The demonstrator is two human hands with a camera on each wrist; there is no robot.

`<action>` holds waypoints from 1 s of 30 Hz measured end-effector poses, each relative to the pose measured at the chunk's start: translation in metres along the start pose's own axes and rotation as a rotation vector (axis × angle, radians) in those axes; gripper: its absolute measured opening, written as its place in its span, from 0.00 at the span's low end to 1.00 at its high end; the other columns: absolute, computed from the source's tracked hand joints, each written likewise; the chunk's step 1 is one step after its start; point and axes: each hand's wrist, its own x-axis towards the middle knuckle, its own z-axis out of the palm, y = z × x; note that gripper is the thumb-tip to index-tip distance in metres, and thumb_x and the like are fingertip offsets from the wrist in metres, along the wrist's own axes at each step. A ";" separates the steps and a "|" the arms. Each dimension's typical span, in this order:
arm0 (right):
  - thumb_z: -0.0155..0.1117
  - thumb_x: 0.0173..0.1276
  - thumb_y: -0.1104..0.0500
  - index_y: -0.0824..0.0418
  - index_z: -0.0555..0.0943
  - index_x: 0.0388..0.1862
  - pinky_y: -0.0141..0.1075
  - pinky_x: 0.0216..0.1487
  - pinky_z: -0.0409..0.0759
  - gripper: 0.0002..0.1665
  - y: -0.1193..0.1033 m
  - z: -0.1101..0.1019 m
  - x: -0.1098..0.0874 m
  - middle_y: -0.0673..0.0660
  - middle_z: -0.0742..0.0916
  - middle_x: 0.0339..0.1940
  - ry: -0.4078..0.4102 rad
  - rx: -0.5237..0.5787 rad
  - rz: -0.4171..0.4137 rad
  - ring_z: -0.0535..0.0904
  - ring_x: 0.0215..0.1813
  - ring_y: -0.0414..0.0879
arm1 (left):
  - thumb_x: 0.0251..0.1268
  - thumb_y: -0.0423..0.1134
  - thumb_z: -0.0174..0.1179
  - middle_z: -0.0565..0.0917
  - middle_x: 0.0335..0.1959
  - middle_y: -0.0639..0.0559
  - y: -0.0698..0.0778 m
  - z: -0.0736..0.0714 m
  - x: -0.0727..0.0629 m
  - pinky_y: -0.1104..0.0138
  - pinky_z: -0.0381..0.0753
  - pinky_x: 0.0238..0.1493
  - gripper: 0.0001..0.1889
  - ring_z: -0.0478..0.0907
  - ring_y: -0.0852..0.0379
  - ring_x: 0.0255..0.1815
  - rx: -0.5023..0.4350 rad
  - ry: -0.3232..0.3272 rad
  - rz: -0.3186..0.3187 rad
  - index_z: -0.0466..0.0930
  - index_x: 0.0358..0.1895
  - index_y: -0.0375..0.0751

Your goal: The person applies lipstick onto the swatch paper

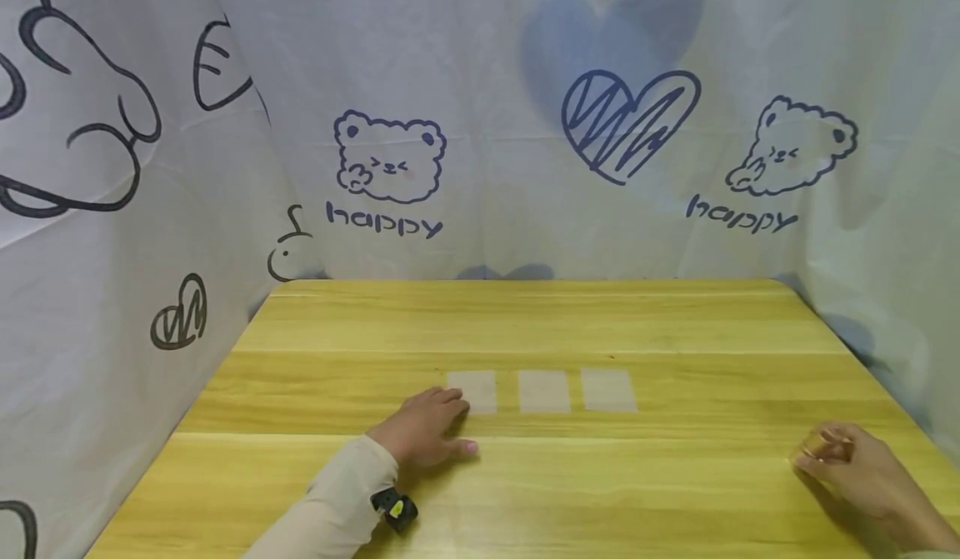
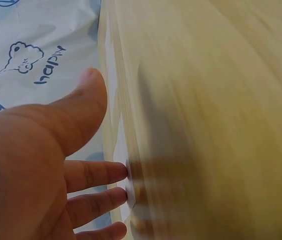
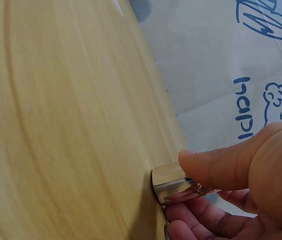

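My left hand (image 1: pixel 429 430) lies low over the table on the left, its fingers extended and thumb spread. Its fingertips are right at the left edge of a thin white square (image 1: pixel 477 392), one of three in a row. The left wrist view shows the same fingers (image 2: pixel 98 172) against that square, holding nothing. Far to the right, my right hand (image 1: pixel 862 469) grips a small shiny metal cylinder (image 3: pixel 170 182) between thumb and curled fingers, close over the wood. The cylinder mirrors the table's yellow; the fingers hide its far end.
Beside the first square lie a middle white square (image 1: pixel 543 391) and a right white square (image 1: pixel 608 390). The yellow wood-grain table (image 1: pixel 525 317) ends at a white cloth backdrop (image 1: pixel 480 167) with bear and heart drawings. A dark wrist strap (image 1: pixel 395 509) sits on my left sleeve.
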 end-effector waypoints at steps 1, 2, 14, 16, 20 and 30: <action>0.64 0.67 0.41 0.86 0.52 0.66 0.56 0.47 0.78 0.56 0.000 0.000 0.000 0.80 0.75 0.54 -0.001 -0.004 0.001 0.70 0.56 0.75 | 0.63 0.59 0.60 0.66 0.69 0.37 0.000 0.000 0.000 0.45 0.56 0.69 0.36 0.59 0.38 0.71 0.003 0.000 0.003 0.70 0.65 0.34; 0.64 0.67 0.41 0.86 0.53 0.65 0.57 0.47 0.77 0.55 0.001 -0.001 0.001 0.80 0.76 0.53 0.004 -0.009 0.001 0.70 0.56 0.75 | 0.64 0.59 0.60 0.67 0.69 0.37 0.000 0.000 0.000 0.46 0.57 0.69 0.36 0.60 0.38 0.70 0.006 0.000 0.006 0.70 0.65 0.34; 0.62 0.71 0.47 0.82 0.57 0.65 0.53 0.46 0.79 0.45 -0.024 -0.007 0.004 0.81 0.74 0.55 0.055 -0.018 -0.108 0.71 0.55 0.74 | 0.63 0.58 0.61 0.66 0.69 0.36 0.002 -0.003 0.003 0.50 0.59 0.69 0.36 0.61 0.39 0.70 0.003 0.001 0.003 0.70 0.66 0.33; 0.62 0.71 0.49 0.80 0.59 0.65 0.49 0.45 0.80 0.42 -0.032 -0.007 0.004 0.79 0.76 0.53 0.075 -0.026 -0.139 0.73 0.54 0.71 | 0.64 0.58 0.60 0.66 0.69 0.36 0.003 -0.003 0.004 0.50 0.59 0.69 0.37 0.61 0.39 0.70 0.006 -0.004 -0.005 0.70 0.66 0.33; 0.64 0.69 0.51 0.78 0.63 0.65 0.40 0.39 0.80 0.39 -0.046 -0.006 0.006 0.76 0.79 0.51 0.120 -0.055 -0.189 0.77 0.51 0.65 | 0.64 0.59 0.60 0.66 0.70 0.37 0.004 -0.004 0.005 0.50 0.59 0.69 0.37 0.61 0.40 0.70 0.010 -0.011 -0.019 0.70 0.67 0.34; 0.66 0.68 0.56 0.76 0.67 0.63 0.34 0.37 0.78 0.33 -0.079 0.003 0.008 0.69 0.81 0.48 0.122 -0.016 -0.262 0.78 0.48 0.55 | 0.63 0.59 0.60 0.65 0.70 0.37 0.003 0.000 0.002 0.49 0.59 0.69 0.37 0.61 0.39 0.70 -0.008 -0.027 -0.028 0.70 0.66 0.34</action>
